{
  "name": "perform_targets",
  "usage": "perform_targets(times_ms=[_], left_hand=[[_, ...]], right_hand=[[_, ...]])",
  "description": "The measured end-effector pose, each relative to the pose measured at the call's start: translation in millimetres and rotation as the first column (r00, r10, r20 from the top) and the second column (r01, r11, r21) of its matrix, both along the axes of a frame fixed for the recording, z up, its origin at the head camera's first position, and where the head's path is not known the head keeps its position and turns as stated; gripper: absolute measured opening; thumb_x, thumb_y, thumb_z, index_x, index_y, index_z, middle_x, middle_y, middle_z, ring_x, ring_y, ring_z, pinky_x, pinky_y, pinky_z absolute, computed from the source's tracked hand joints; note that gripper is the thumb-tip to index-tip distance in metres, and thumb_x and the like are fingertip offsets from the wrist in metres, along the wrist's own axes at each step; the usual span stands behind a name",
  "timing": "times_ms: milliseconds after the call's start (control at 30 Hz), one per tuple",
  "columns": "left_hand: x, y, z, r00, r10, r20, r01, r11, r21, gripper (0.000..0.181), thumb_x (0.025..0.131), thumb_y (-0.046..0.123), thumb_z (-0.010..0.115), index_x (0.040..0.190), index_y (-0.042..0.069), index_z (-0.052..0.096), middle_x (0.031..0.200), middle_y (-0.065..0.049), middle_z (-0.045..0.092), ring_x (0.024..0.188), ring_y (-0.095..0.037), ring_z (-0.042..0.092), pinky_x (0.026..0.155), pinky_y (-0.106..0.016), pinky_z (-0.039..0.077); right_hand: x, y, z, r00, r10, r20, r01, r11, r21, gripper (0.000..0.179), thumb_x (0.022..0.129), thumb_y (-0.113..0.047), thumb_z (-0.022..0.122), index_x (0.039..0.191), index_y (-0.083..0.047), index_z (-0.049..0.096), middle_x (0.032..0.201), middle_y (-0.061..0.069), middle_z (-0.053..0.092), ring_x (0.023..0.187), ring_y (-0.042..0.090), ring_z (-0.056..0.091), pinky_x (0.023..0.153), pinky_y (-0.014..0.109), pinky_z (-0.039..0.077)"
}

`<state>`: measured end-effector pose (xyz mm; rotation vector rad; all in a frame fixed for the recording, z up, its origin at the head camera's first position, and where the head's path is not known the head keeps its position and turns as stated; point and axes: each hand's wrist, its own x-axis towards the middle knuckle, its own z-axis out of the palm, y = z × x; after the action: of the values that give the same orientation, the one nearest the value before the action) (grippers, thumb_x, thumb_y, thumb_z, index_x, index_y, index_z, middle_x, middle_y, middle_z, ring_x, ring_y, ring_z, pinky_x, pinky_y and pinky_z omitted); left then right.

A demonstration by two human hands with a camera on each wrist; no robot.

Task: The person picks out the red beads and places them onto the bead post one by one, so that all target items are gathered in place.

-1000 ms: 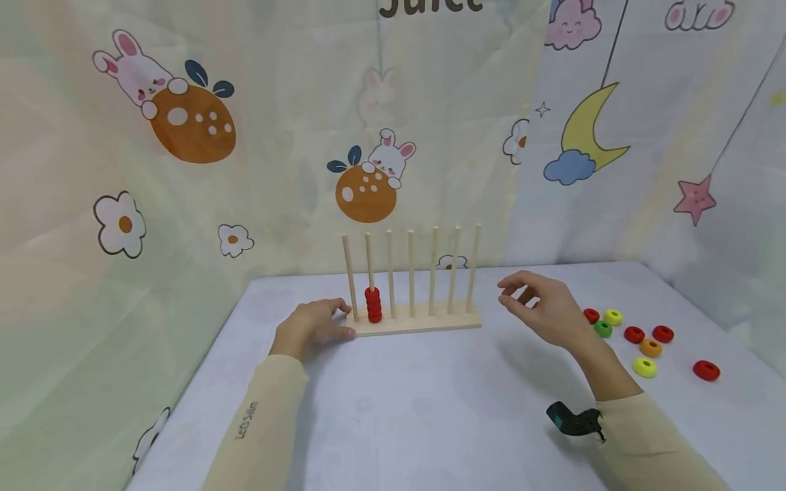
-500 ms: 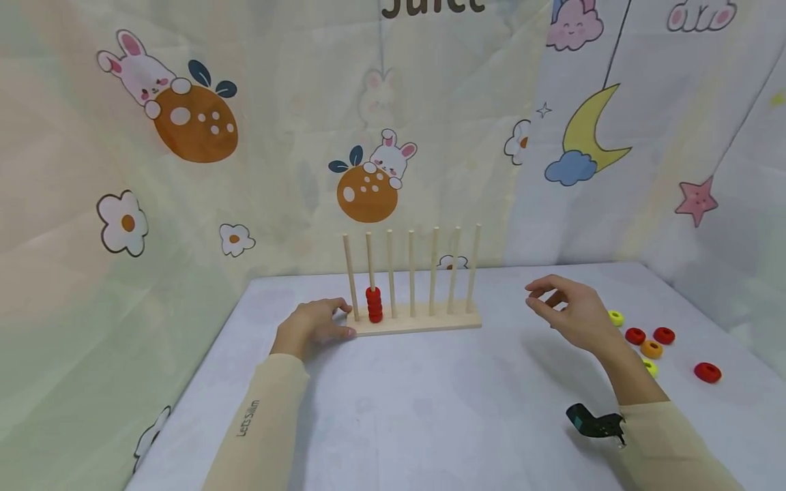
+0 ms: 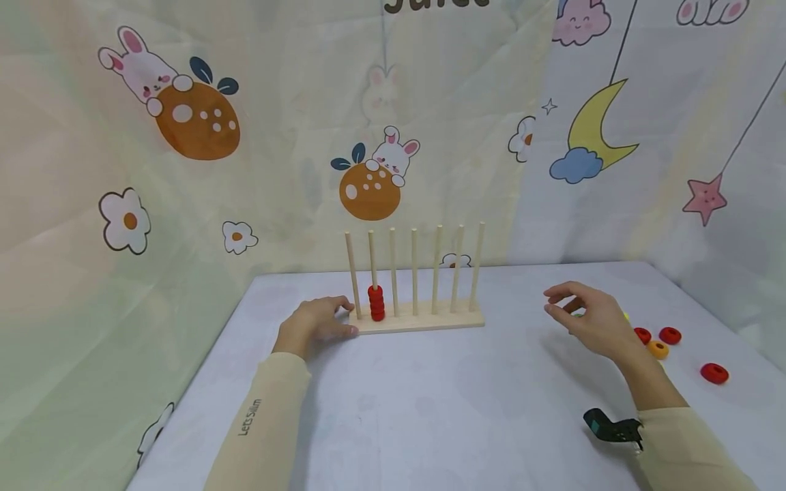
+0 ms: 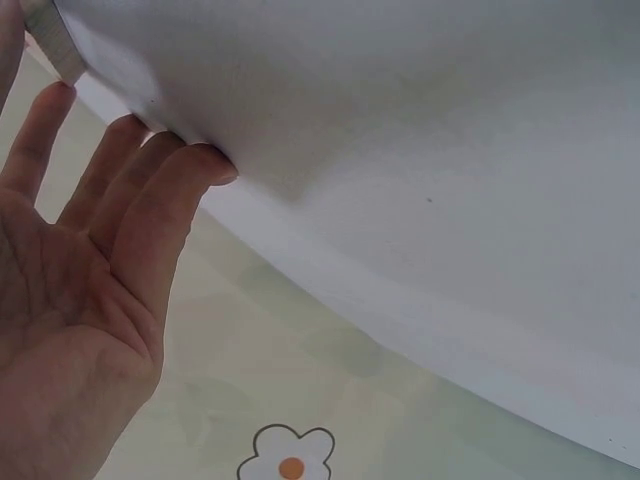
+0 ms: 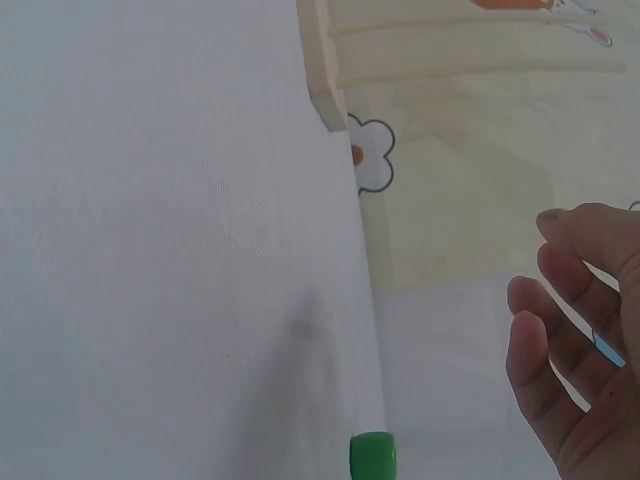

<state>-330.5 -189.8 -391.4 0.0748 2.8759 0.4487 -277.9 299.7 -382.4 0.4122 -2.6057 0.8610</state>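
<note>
Upright pegs rise from a wooden peg rack (image 3: 430, 323) at the back of the table. A stack of several red beads (image 3: 376, 304) sits on its second peg from the left; the other pegs are bare. My left hand (image 3: 312, 326) holds the rack's left end between thumb and index finger; in the left wrist view that index fingertip meets the wooden corner (image 4: 55, 45). Off to the rack's right, my right hand (image 3: 592, 319) hovers above the table, fingers loosely bent and nothing between them. A green bead (image 5: 373, 457) lies below it in the right wrist view.
Loose beads lie on the right of the table: red ones (image 3: 671, 335), an orange one (image 3: 658, 350) and others partly hidden behind my right hand. A lone red bead (image 3: 714, 373) is nearest the right edge. A printed cloth (image 3: 276, 170) hangs behind the table.
My right hand has moved right, away from the rack and in front of some loose beads. The left hand stays at the rack's end, and the red stack looks the same.
</note>
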Motion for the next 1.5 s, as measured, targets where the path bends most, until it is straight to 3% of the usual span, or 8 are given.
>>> perform_targets(times_ms=[67, 267, 467, 733, 967, 1133, 1367, 1500], left_hand=[[-0.4, 0.1, 0.0, 1.000, 0.000, 0.000, 0.000, 1.000, -0.001, 0.057, 0.087, 0.048, 0.079, 0.139, 0.032, 0.059, 0.149, -0.009, 0.055, 0.135, -0.042, 0.046, 0.102, -0.068, 0.043], [-1.5, 0.9, 0.6, 1.000, -0.005, -0.004, 0.005, 1.000, -0.003, 0.057, 0.087, 0.047, 0.080, 0.138, 0.033, 0.060, 0.150, -0.010, 0.055, 0.135, -0.041, 0.047, 0.102, -0.067, 0.043], [-0.5, 3.0, 0.3, 1.000, -0.005, -0.001, 0.005, 1.000, 0.000, 0.057, 0.087, 0.047, 0.080, 0.139, 0.032, 0.060, 0.150, -0.010, 0.054, 0.135, -0.041, 0.047, 0.102, -0.067, 0.044], [2.1, 3.3, -0.6, 1.000, 0.020, 0.015, -0.020, 1.000, 0.006, 0.060, 0.087, 0.047, 0.080, 0.141, 0.032, 0.058, 0.150, -0.010, 0.054, 0.134, -0.041, 0.048, 0.101, -0.068, 0.044], [2.1, 0.9, -1.6, 1.000, 0.012, -0.005, -0.012, 1.000, -0.006, 0.059, 0.087, 0.049, 0.079, 0.140, 0.033, 0.058, 0.150, -0.009, 0.054, 0.135, -0.041, 0.048, 0.102, -0.067, 0.043], [3.3, -0.5, -2.9, 1.000, -0.014, -0.021, 0.014, 1.000, 0.001, 0.060, 0.088, 0.049, 0.078, 0.141, 0.031, 0.058, 0.148, -0.010, 0.057, 0.133, -0.040, 0.050, 0.103, -0.066, 0.044], [5.3, -2.1, -3.2, 1.000, -0.002, -0.030, 0.002, 1.000, -0.001, 0.059, 0.088, 0.048, 0.079, 0.140, 0.032, 0.058, 0.147, -0.008, 0.057, 0.132, -0.039, 0.051, 0.102, -0.065, 0.045], [5.8, -1.5, -2.6, 0.999, -0.014, -0.038, 0.015, 1.000, 0.007, 0.056, 0.087, 0.048, 0.079, 0.138, 0.032, 0.060, 0.146, -0.008, 0.058, 0.130, -0.039, 0.052, 0.102, -0.064, 0.046]], right_hand=[[-0.2, 5.9, -1.2, 1.000, -0.023, 0.003, 0.023, 1.000, 0.001, 0.030, 0.098, -0.023, 0.072, 0.123, -0.008, 0.066, 0.116, 0.014, 0.069, 0.091, 0.028, 0.067, 0.058, 0.024, 0.054], [-1.2, 24.6, -6.4, 0.998, -0.052, 0.027, 0.052, 0.999, 0.012, 0.032, 0.098, -0.025, 0.072, 0.126, -0.009, 0.065, 0.122, 0.015, 0.066, 0.088, 0.013, 0.063, 0.060, 0.024, 0.054], [0.5, 38.0, -12.7, 0.992, -0.076, 0.100, 0.071, 0.996, 0.055, 0.037, 0.099, -0.028, 0.071, 0.130, -0.008, 0.062, 0.126, 0.019, 0.061, 0.098, 0.031, 0.061, 0.062, 0.024, 0.052], [0.9, 53.5, -18.0, 0.974, -0.116, 0.195, 0.101, 0.991, 0.088, 0.042, 0.099, -0.026, 0.069, 0.135, -0.005, 0.059, 0.129, 0.026, 0.058, 0.108, 0.042, 0.057, 0.067, 0.030, 0.050], [-6.1, 63.5, -16.5, 0.959, -0.125, 0.254, 0.098, 0.988, 0.116, 0.049, 0.098, -0.021, 0.069, 0.141, -0.005, 0.053, 0.134, 0.034, 0.052, 0.113, 0.052, 0.056, 0.078, 0.050, 0.060], [-10.8, 68.2, -16.8, 0.942, -0.131, 0.310, 0.091, 0.986, 0.142, 0.052, 0.097, -0.019, 0.069, 0.142, -0.002, 0.050, 0.133, 0.040, 0.050, 0.104, 0.049, 0.065, 0.077, 0.048, 0.062], [-15.1, 70.4, -21.5, 0.934, -0.152, 0.324, 0.091, 0.977, 0.194, 0.052, 0.096, -0.018, 0.068, 0.142, -0.002, 0.050, 0.142, 0.042, 0.041, 0.119, 0.060, 0.045, 0.089, 0.070, 0.049], [-16.5, 71.7, -24.6, 0.921, -0.168, 0.352, 0.103, 0.975, 0.197, 0.053, 0.096, -0.017, 0.067, 0.142, 0.000, 0.048, 0.138, 0.043, 0.042, 0.117, 0.060, 0.043, 0.092, 0.074, 0.045]])
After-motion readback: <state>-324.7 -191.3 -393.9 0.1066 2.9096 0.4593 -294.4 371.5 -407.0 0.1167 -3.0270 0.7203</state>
